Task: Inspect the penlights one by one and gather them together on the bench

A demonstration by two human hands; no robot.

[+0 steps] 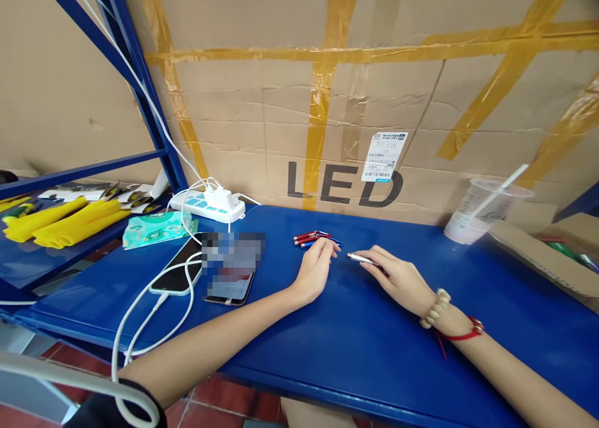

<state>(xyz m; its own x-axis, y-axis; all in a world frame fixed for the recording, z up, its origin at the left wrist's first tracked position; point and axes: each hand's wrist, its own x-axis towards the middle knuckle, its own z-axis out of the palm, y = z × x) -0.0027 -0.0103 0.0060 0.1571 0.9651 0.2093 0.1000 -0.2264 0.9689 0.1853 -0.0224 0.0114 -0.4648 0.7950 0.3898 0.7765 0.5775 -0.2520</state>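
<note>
The silver cylinder [359, 258] is gripped by the thumb and fingers of the right hand [397, 278]; the left hand [314, 271] is held loosely curled beside a blue cylinder [307, 244] — whether anything is gripped by it cannot be told; work on the silver piece seems to be under way, but which pieces are done and which are left is not shown; one silver cylinder is counted, with at least one blue and at least one red cylinder [305, 236], overlapped and partly hidden; with the clock centred between the hands, the red and blue are found between ten and eleven on the table [337, 340]; two phones [178, 278] are laid near nine; one power strip [199, 206] is set at ten — one cup [493, 214] between two and three, one large carton [262, 122] at twelve.
</note>
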